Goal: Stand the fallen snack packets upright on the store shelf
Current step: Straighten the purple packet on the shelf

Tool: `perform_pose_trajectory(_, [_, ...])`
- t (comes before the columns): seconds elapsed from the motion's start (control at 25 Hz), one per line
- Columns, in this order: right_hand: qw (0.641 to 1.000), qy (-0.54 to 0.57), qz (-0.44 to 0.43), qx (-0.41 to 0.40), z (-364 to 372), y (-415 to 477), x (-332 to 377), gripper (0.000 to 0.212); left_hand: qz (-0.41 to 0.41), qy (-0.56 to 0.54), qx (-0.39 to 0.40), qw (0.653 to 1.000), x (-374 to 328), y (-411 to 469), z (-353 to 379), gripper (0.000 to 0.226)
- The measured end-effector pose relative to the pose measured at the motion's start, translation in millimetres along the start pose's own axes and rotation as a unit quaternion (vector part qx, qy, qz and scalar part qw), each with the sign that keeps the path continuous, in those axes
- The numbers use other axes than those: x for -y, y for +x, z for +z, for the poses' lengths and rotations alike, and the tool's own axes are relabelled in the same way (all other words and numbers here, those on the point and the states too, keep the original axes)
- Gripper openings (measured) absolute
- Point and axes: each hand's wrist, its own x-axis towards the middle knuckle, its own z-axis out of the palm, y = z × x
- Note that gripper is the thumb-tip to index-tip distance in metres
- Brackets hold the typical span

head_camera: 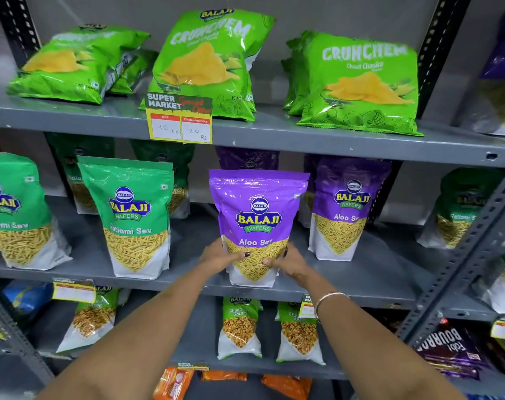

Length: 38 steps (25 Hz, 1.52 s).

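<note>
- On the middle shelf (81,272), seen from the head camera, both forearms reach forward and up from the bottom of the picture and meet at one purple Aloo Sev packet (257,223)
- Left hand (221,255) clasps the packet's lower left edge, its grip clamped on the bag with the thumb laid across the front over the clear window
- Right hand (288,262) clasps the lower right edge in the same way, grip clamped on the bag, thumb on the front; a thin bangle (329,298) sits on that wrist
- That purple packet stands upright near the front lip of the middle shelf, its white base resting on the shelf; thin yellow sev shows through the window
- Just beside it to the right a second purple Aloo Sev packet (346,215) stands upright, set further back, with more purple bags behind
- To the left a green Ratlami Sev packet (133,217) stands upright, holding the same kind of yellow strands; another green one (11,215) stands at the far left
- On the top shelf (360,145) the green Crunchem bags differ: the left one (72,64) lies tilted back, nearly flat, while the middle (210,62) and right (360,85) ones lean upright
- A yellow price tag (180,122) hangs on the top shelf's front edge
- On the lower shelf (193,359), Chana packets (239,327) stand upright between the two arms
</note>
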Motion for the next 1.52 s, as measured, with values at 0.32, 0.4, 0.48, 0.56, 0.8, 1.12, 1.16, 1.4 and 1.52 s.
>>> perform_pose_trajectory(0.32, [0.987,-0.133,0.029,-0.08,-43.2,-14.4,-5.0,0.087,-0.255,0.277,0.323,0.868,-44.5,-9.2,2.3,0.065])
perform_pose_trajectory(0.4, [0.98,-0.16,0.043,-0.106,-72.2,-15.6,-8.4,0.079,-0.231,0.267,0.36,0.864,-63.3,-6.0,27.5,0.051])
perform_pose_trajectory(0.48, [0.974,-0.18,0.052,-0.124,-106.1,-14.8,-12.9,0.073,-0.173,0.242,0.365,0.882,-80.7,-0.4,58.6,0.051])
perform_pose_trajectory(0.56, [0.974,-0.175,0.052,-0.137,-139.9,-9.6,-18.9,0.072,-0.11,0.188,0.309,0.926,-95.0,9.7,87.6,0.064])
perform_pose_trajectory(0.8, [0.983,-0.111,0.036,-0.143,-218.1,36.6,-32.1,0.092,-0.054,-0.031,0.086,0.994,-118.2,63.4,171.4,0.087])
perform_pose_trajectory(1.12, [0.993,0.102,-0.013,-0.062,-222.7,63.8,-34.0,0.065,-0.04,-0.171,-0.008,0.984,-131.8,84.8,211.4,0.055])
perform_pose_trajectory(1.16, [0.993,0.096,-0.008,-0.071,-223.9,60.1,-35.0,0.065,-0.044,-0.162,-0.02,0.986,-132.0,80.9,212.5,0.053])
perform_pose_trajectory(1.4, [0.992,0.007,0.002,-0.127,-222.4,11.3,-45.8,0.069,-0.044,-0.077,-0.04,0.995,-123.2,44.6,212.5,0.046])
perform_pose_trajectory(1.52, [0.989,-0.018,-0.002,-0.146,-219.2,-13.7,-47.3,0.07,-0.044,-0.043,-0.021,0.998,-117.5,25.7,208.8,0.048])
